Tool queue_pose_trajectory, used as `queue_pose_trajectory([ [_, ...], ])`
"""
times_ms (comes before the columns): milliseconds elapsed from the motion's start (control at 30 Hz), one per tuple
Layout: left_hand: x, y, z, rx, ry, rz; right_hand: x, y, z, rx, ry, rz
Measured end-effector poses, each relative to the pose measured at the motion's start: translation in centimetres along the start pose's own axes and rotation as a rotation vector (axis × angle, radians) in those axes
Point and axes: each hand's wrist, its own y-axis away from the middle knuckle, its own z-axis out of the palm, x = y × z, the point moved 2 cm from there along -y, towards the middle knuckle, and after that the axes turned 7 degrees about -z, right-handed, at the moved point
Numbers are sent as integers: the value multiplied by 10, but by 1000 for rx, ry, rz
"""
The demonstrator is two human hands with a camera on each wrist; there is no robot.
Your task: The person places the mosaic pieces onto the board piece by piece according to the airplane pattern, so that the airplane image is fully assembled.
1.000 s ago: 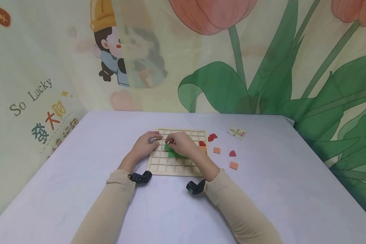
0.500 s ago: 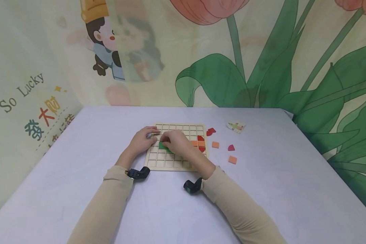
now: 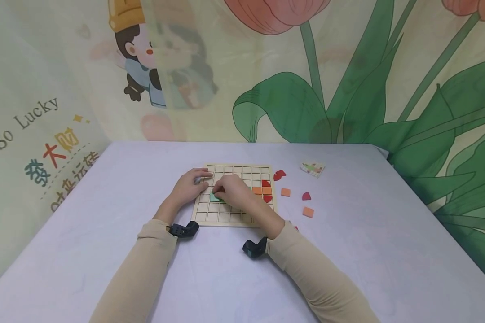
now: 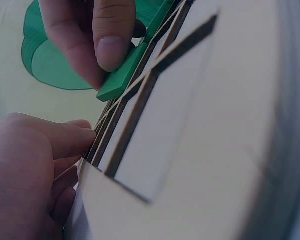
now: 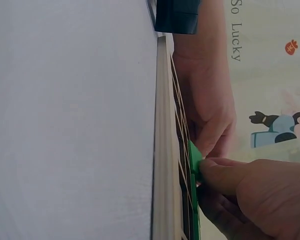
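We note the right hand point(image 3: 233, 190) pinching a green tile point(image 4: 122, 79) at the left part of the grid board point(image 3: 226, 218); left hand point(image 3: 187, 186), fingers loose, rests on its left edge.

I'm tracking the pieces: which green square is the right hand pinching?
The green square nearest the left hand, at the right hand's thumb; the neighbouring green piece lies farther from the left hand.
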Motion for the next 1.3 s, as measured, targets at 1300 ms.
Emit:
queue_pose_trajectory([
  [1300,0,1,2,5,17,8,-5,4,-8,-151,165,-106],
])
